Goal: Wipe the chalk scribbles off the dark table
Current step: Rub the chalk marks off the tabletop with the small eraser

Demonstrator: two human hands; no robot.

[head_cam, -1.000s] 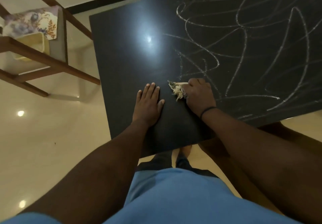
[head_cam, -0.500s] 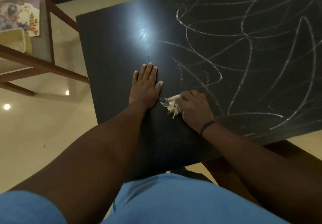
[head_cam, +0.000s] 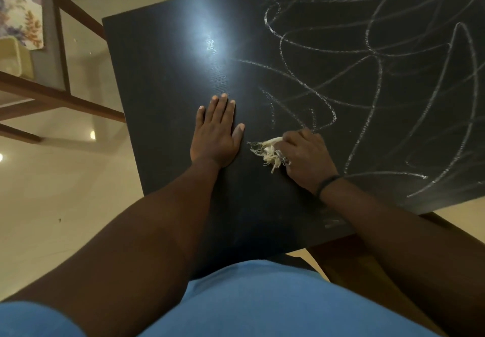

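Observation:
The dark table fills the middle and right of the view. White chalk scribbles loop over its right part; the left part shows none. My left hand lies flat on the tabletop, fingers together, holding nothing. Just to its right, my right hand is closed on a frayed, pale rag and presses it onto the surface at the near left end of the scribbles. A dark band circles my right wrist. Most of the rag is hidden under my fingers.
A wooden chair with a floral cushion stands to the left on the pale glossy floor. A second wooden seat shows under the table's near right edge. A ceiling light glares off the tabletop.
My right hand has slid the rag a short way back toward me and to the right, off my left thumb. My left hand stays flat on the table. The camera has shifted slightly.

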